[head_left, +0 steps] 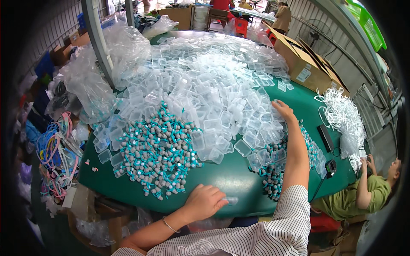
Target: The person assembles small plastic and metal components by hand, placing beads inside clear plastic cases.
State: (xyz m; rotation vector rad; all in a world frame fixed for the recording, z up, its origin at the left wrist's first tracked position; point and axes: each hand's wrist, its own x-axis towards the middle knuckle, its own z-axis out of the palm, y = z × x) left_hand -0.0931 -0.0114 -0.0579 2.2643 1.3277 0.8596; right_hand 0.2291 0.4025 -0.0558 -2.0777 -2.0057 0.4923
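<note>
My left hand [206, 201] is at the near edge of the green table [215, 179], fingers curled and thumb against a small clear plastic case [231, 200]. The hand hides part of that case. My right hand [282, 111] reaches out to the right side of a big heap of clear plastic cases [213, 91], its fingers extended at the edge of the heap. Nothing shows in its grasp. In front of the heap lies a pile of small grey and teal pieces [158, 151]; more such pieces [273, 185] lie beside my right forearm, partly under loose cases.
A cardboard box [309, 64] and a bundle of white cords [341, 115] lie along the right side, near a black device [325, 138]. At the right sits a person in a green shirt [363, 196]. Plastic bags [92, 81] and coloured straps [55, 149] are at left, near a metal post [98, 42].
</note>
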